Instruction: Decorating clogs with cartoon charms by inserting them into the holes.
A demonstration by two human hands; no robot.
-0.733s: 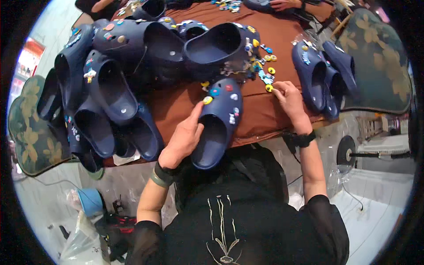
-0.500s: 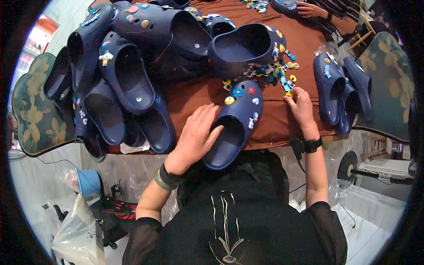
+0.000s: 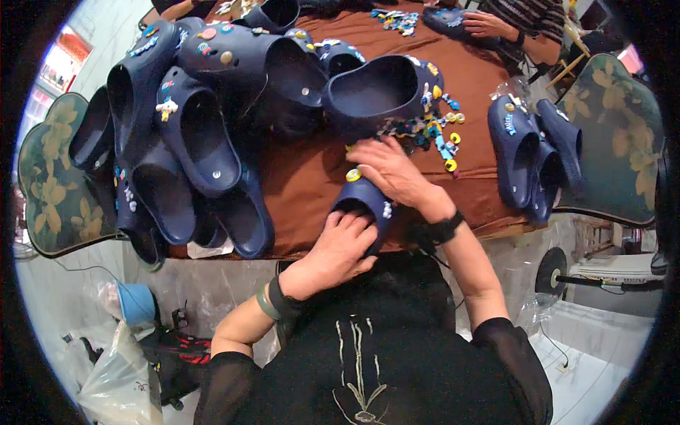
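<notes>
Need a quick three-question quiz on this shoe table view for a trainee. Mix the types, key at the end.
1. Multiple choice: Which hand has its fingers inside the opening of the near clog?
A) left
B) right
C) neither

2. True or false: The loose charms lie beyond the near clog, on the brown cloth.

3. Fill in the blank: The bucket in the lower left is coloured ____.

Key:
1. A. The left hand has its fingers in the opening; the right hand is over the toe.
2. True.
3. Blue.
</notes>
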